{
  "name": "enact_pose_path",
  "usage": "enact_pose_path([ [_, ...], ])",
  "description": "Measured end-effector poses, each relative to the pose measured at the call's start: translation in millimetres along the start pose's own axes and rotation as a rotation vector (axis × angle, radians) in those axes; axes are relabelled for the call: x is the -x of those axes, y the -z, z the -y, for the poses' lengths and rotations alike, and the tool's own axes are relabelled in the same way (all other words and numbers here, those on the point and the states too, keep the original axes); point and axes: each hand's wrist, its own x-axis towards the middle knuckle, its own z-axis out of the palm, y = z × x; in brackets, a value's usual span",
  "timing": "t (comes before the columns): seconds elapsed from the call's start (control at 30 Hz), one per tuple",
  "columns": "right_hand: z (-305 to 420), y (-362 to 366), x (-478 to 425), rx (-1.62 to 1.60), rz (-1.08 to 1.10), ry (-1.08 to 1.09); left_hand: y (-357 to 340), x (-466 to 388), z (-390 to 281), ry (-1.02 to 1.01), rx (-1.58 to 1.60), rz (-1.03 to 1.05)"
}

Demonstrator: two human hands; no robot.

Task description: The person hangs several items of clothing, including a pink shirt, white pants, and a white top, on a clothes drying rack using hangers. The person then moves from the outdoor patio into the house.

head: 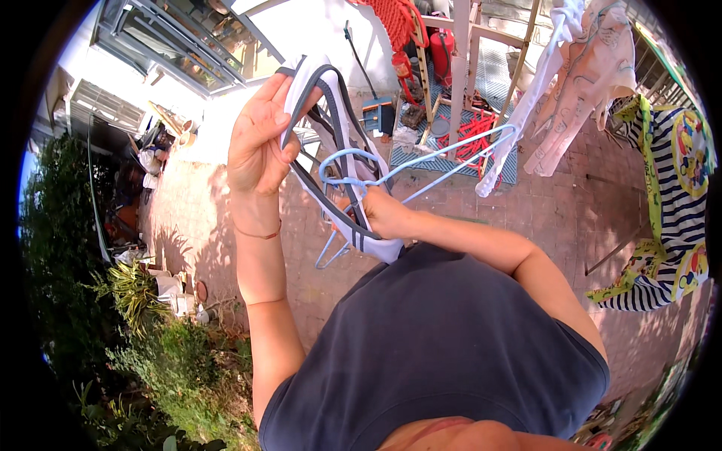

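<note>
My left hand [259, 135], raised at the left, grips the upper end of a white cloth garment with dark grey trim [338, 113]. The fabric hangs as narrow looped bands between both hands. My right hand [386, 214] is closed at the lower part of the same garment, its fingertips partly hidden behind the bands. A light-blue clothes hanger [440, 160] crosses the garment just above my right hand, one end looping in front of the bands. Whether my right hand also grips the hanger is hidden. More blue hanger wire [333, 256] shows below the garment.
Pinkish patterned clothing [586, 84] hangs at the upper right, near a striped cloth with yellow edging [671, 197]. A wooden frame [459, 73], red fire extinguisher [442, 56] and broom [377, 113] stand behind my hands. Shrubs [175, 361] line the left of the brick paving [316, 304].
</note>
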Motion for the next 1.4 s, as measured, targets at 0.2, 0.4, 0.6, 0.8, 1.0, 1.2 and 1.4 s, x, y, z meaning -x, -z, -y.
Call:
enact_pose_path([
  [0.2,-3.2,-4.8,8.3,-0.381,-0.152,-0.187,-1.9,3.3,-0.6,0.004,0.118,0.050],
  [0.4,-15.2,-11.8,6.8,-0.054,-0.085,-0.128,-15.1,-2.7,12.4,0.158,0.087,0.102],
  [0.6,3.6,3.9,3.5,0.246,-0.018,-0.066,-8.5,-7.7,-4.3,0.403,-0.273,0.114],
  [0.8,4.4,13.2,-8.5,0.331,-0.055,0.177,-12.7,-3.1,-3.2,0.505,-0.320,0.147],
  [1.0,38.5,29.1,-24.0,0.119,-0.025,-0.241,-23.1,8.1,3.2,0.384,-1.067,0.296],
  [1.2,37.8,41.8,-32.7,-0.050,-0.155,-0.102,-45.6,-20.1,-20.7,-0.270,-1.553,0.177],
  [1.4,37.9,50.0,-36.8,-0.079,-0.113,-0.164,-45.0,-44.4,14.3,-0.141,-1.368,0.199],
])
